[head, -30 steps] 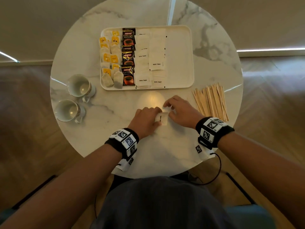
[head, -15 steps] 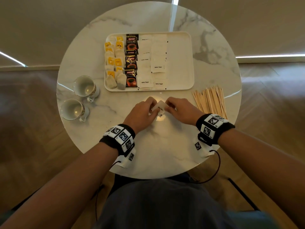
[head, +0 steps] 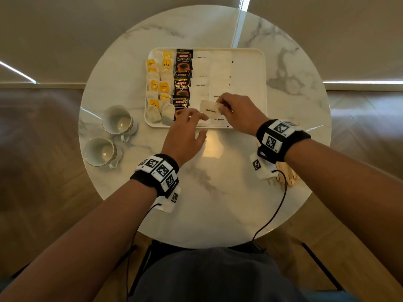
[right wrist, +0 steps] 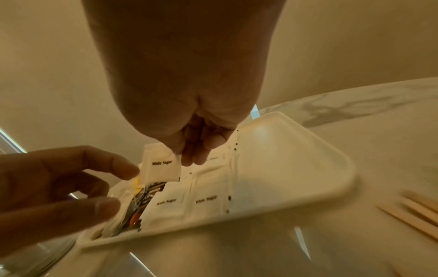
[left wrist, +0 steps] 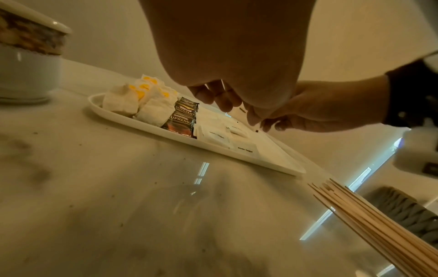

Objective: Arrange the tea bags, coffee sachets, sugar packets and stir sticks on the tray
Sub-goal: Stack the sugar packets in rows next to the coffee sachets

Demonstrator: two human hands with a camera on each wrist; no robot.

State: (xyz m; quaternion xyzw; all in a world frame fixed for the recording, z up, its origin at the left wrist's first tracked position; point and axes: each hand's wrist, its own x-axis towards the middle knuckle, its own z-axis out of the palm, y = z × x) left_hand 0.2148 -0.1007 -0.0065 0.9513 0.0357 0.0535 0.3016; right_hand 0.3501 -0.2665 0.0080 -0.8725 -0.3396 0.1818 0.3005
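White sugar packet [head: 209, 109] hangs above the near edge of the tray [head: 248, 88], pinched at its right end by the right hand [head: 238, 113]; seen from the head, its long axis runs roughly left to right, tipped slightly, printed face up. The left hand [head: 185, 131] sits just left of the packet with fingers loosely spread, a fingertip at or near the packet's left edge; whether it touches cannot be told. On the tray, tea bags [head: 158, 88] fill the left column, Kopiko coffee sachets [head: 182, 83] come next, then two columns of sugar packets [head: 212, 79]; the right part of the tray is bare. Two cups [head: 109, 136] stand left of the tray, and wooden stir sticks [head: 283, 177] lie to its right, near the right wrist.

From the left wrist, the tray [left wrist: 213, 150] lies ahead with tea bags [left wrist: 140, 97] farthest left, and the stir sticks [left wrist: 379, 234] point away from it at lower right.

From the right wrist, thumb and fingers grip the packet [right wrist: 162, 165] by its upper corner, so it hangs above the tray [right wrist: 308, 168], print reading upright. The left hand's fingers [right wrist: 113, 165] are relaxed and holding nothing, one fingertip at the packet's edge.
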